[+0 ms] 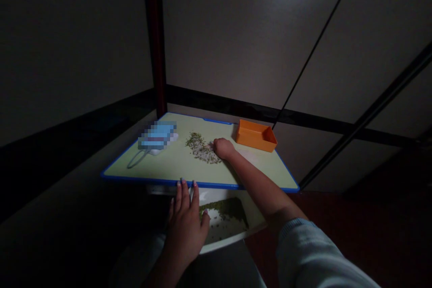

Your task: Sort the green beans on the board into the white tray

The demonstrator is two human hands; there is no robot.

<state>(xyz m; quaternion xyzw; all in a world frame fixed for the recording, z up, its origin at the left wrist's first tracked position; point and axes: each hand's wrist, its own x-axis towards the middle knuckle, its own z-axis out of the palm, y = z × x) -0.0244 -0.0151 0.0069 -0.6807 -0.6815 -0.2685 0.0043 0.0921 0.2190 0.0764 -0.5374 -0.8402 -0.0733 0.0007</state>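
A spread of small green grains mixed with whitish ones [199,149] lies on the middle of a pale yellow board [165,166] with a blue rim. At the right side of this spread is my right hand [223,148], its fingers curled closed against the board. What they hold, if anything, is hidden. My left hand [185,222] is open, fingers apart, with its fingertips at the board's front edge. Below that edge, a white tray [224,244] holds green grains heaped along its far side and scattered over its whitish bottom.
An orange rectangular box [256,141] stands at the board's back right. On the left lies a blurred-out light blue object [158,136] on something white, with a loop [137,159] beside it. Grey panels [236,31] rise behind the board. The surroundings are dim.
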